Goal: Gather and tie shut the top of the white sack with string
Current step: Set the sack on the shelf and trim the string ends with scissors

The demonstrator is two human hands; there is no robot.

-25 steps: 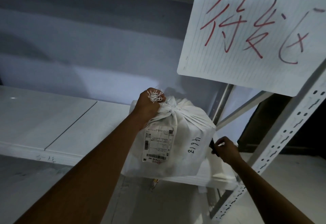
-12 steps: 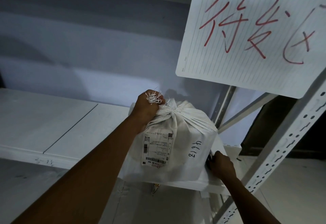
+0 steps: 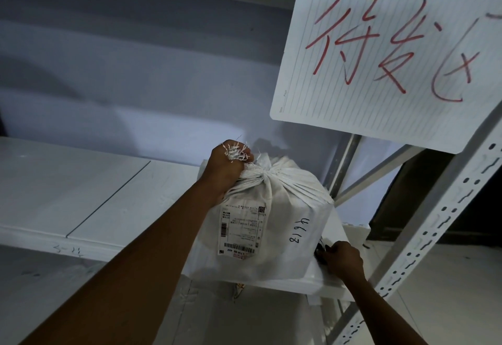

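The white sack [image 3: 285,225] stands on the white shelf [image 3: 81,203], near its right end. A shipping label and a handwritten number show on its front. Its top is gathered into a tied neck [image 3: 262,174], and frayed white string ends [image 3: 235,151] stick out of my left hand [image 3: 226,168], which is clenched around the neck and the string. My right hand [image 3: 343,259] rests against the sack's lower right corner, fingers curled around a small dark object that I cannot identify.
A lined paper sign [image 3: 394,54] with red handwriting hangs above the sack on the right. A perforated metal upright [image 3: 434,230] and diagonal braces [image 3: 380,170] frame the shelf's right side. A grey wall lies behind. More shelf surface stretches to the left.
My right hand has moved left from the shelf's upright to the sack's lower right corner. My left hand has kept its grip on the neck.
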